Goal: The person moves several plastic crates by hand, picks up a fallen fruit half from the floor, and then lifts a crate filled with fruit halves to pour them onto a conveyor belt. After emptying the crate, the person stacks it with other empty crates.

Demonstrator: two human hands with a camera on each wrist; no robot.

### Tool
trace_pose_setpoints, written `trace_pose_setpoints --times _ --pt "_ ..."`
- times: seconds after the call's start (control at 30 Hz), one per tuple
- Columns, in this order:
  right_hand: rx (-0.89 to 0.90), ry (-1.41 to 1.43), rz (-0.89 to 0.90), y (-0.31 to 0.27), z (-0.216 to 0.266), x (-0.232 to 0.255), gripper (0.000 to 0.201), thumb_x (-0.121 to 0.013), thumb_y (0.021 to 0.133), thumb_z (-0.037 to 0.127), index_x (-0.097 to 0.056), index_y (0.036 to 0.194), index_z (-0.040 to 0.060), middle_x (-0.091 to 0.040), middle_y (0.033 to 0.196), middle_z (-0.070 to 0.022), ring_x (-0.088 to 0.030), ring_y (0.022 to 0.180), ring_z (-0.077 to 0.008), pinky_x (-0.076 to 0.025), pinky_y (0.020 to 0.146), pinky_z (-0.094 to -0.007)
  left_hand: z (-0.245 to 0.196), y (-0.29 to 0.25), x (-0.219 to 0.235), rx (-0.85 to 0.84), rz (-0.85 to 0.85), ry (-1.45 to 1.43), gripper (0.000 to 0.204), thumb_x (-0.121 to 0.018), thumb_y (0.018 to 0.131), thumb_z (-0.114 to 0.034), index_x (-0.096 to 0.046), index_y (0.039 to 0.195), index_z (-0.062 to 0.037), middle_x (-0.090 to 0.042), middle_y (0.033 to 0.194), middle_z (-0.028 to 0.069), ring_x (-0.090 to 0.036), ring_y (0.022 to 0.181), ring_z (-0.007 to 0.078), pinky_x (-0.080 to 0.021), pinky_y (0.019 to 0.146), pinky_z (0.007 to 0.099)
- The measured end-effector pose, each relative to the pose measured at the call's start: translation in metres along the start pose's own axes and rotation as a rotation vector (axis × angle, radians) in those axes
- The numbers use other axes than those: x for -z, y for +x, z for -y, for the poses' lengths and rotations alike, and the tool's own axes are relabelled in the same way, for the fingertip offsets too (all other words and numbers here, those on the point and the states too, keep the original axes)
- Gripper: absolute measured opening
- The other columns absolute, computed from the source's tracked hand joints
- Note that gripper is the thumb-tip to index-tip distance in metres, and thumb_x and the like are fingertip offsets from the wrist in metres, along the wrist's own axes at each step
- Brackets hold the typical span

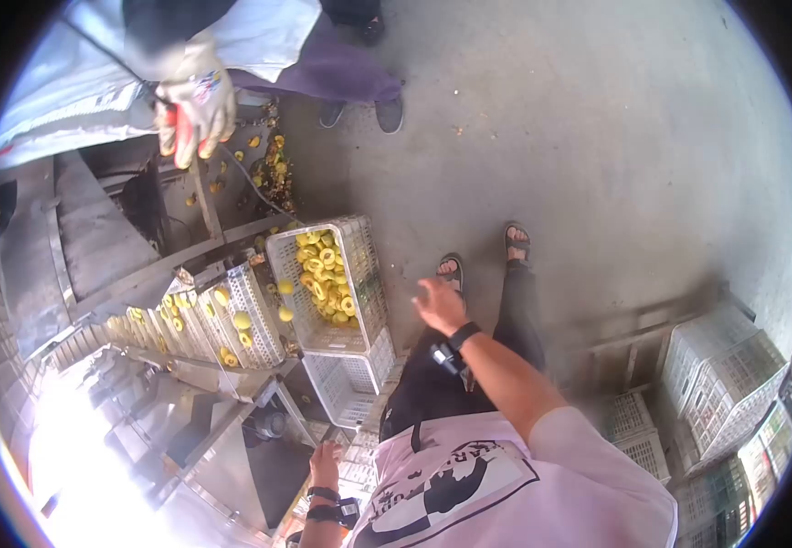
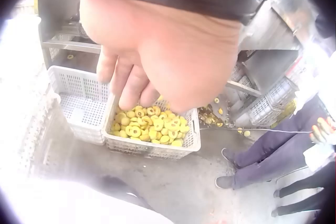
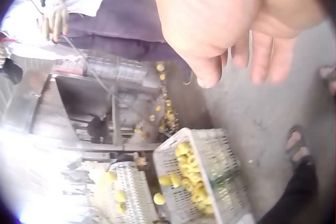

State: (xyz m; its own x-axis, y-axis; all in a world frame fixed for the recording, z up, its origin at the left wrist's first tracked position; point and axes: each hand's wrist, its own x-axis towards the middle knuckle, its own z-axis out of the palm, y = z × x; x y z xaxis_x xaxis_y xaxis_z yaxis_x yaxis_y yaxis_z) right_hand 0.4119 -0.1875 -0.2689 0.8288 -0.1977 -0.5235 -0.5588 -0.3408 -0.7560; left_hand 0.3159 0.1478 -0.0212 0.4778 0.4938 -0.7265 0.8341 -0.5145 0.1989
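A white plastic crate (image 1: 370,288) full of yellow fruit halves (image 1: 325,281), many with a hole in the middle, stands at the end of a slatted conveyor (image 1: 248,315). Loose yellow pieces (image 1: 285,313) show between conveyor and crate. My right hand (image 1: 440,306) hovers to the right of the crate, fingers loosely bent and holding nothing; the right wrist view shows this hand (image 3: 231,29) above the crate (image 3: 223,166). Near my body, my left hand (image 1: 326,466) is held low beside the machine, its fingers relaxed. Nothing lies in this palm (image 2: 163,50) in the left wrist view.
A second white crate (image 1: 346,388) adjoins the full one. Across the machine stands another person with a gloved hand (image 1: 200,105) and dark shoes (image 1: 389,116). Fruit scraps (image 1: 277,173) litter the floor beyond. Stacked crates (image 1: 729,384) stand at the right.
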Motion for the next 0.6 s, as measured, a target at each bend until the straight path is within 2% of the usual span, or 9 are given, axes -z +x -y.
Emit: trace_pose_setpoints --times 0.13,0.17,0.2,0.27,0.3,0.37,0.5,0.53,0.6 --pt "-0.245 -0.231 -0.179 -0.028 -0.134 0.123 0.035 -0.054 0.08 0.028 -0.059 0.104 0.0025 -0.06 0.101 -0.0196 -0.057 0.096 -0.0358 -0.045 0.083 -0.0427 0.055 -0.009 0.009 -0.031 -0.215 0.304 0.039 -0.05 0.081 -0.032 -0.061 0.1 0.0003 -0.062 0.096 0.0181 -0.058 0.086 0.0306 -0.042 0.081 0.0401" --pt "-0.28 -0.424 -0.101 -0.027 -0.253 0.139 0.032 -0.054 0.08 0.028 -0.062 0.098 0.0028 -0.062 0.098 -0.0187 -0.058 0.092 -0.0371 -0.047 0.08 -0.0433 0.071 -0.013 0.008 0.014 -0.315 0.405 0.039 -0.051 0.08 -0.033 -0.061 0.1 -0.0012 -0.061 0.096 0.0193 -0.057 0.089 0.0339 -0.041 0.083 0.0428" --pt "-0.421 -0.533 -0.037 -0.041 -0.283 0.19 0.024 -0.052 0.081 0.024 -0.066 0.09 0.0057 -0.064 0.094 -0.0162 -0.059 0.093 -0.0333 -0.048 0.078 -0.0426 0.096 -0.014 0.008 0.0 -0.367 0.478 0.035 -0.054 0.078 -0.032 -0.061 0.098 -0.0035 -0.059 0.102 0.0164 -0.05 0.102 0.0355 -0.036 0.09 0.0444" --pt "-0.261 -1.256 0.314 -0.074 -0.312 0.288 0.022 -0.048 0.081 0.016 -0.069 0.078 0.0101 -0.066 0.082 -0.0123 -0.064 0.082 -0.0276 -0.05 0.073 -0.0427 0.103 -0.041 -0.005 0.033 -0.478 0.537 0.034 -0.056 0.076 -0.032 -0.061 0.097 -0.0045 -0.056 0.107 0.0155 -0.045 0.108 0.0344 -0.034 0.092 0.0449" --pt "-0.118 -1.325 0.223 -0.096 -0.315 0.33 0.02 -0.05 0.079 0.017 -0.068 0.072 0.0106 -0.066 0.08 -0.0106 -0.065 0.076 -0.0273 -0.051 0.066 -0.0411 0.098 -0.061 -0.009 0.06 -0.59 0.625 0.034 -0.058 0.075 -0.032 -0.061 0.096 -0.0055 -0.054 0.112 0.0146 -0.041 0.114 0.0333 -0.032 0.094 0.0453" --pt "-0.276 -1.134 0.029 -0.117 -0.338 0.389 0.019 -0.051 0.078 0.017 -0.068 0.07 0.0124 -0.066 0.078 -0.0092 -0.064 0.074 -0.0257 -0.05 0.061 -0.0395 0.11 -0.075 -0.025 0.221 -0.623 0.634 0.047 -0.061 0.073 -0.034 -0.054 0.11 -0.0049 -0.042 0.127 0.0157 -0.031 0.123 0.0326 -0.026 0.099 0.0489" --pt "-0.159 -1.451 0.207 -0.113 -0.288 0.416 0.019 -0.051 0.078 0.02 -0.068 0.074 0.0123 -0.066 0.078 -0.0102 -0.064 0.076 -0.0235 -0.049 0.06 -0.0393 0.12 -0.09 -0.06 0.543 -0.577 0.39 0.07 -0.06 0.075 -0.043 -0.04 0.125 0.0029 -0.038 0.132 0.0154 -0.026 0.126 0.0344 -0.023 0.104 0.0447" --pt "-0.104 -1.508 0.076 -0.111 -0.266 0.407 0.019 -0.05 0.079 0.018 -0.068 0.074 0.0127 -0.066 0.078 -0.0093 -0.064 0.076 -0.0216 -0.049 0.06 -0.0392 0.105 -0.083 -0.072 0.465 -0.544 0.402 0.07 -0.06 0.075 -0.043 -0.04 0.124 0.0029 -0.038 0.132 0.0154 -0.027 0.126 0.0343 -0.023 0.104 0.0447" --pt "-0.41 -0.713 -0.349 -0.098 -0.184 0.377 0.038 -0.054 0.074 0.039 -0.068 0.08 0.0047 -0.066 0.084 -0.0132 -0.062 0.081 -0.0326 -0.049 0.071 -0.0437 0.059 -0.063 -0.094 0.191 -0.493 0.485 0.069 -0.06 0.076 -0.043 -0.041 0.124 0.0029 -0.038 0.131 0.0156 -0.027 0.125 0.0343 -0.024 0.103 0.0447"
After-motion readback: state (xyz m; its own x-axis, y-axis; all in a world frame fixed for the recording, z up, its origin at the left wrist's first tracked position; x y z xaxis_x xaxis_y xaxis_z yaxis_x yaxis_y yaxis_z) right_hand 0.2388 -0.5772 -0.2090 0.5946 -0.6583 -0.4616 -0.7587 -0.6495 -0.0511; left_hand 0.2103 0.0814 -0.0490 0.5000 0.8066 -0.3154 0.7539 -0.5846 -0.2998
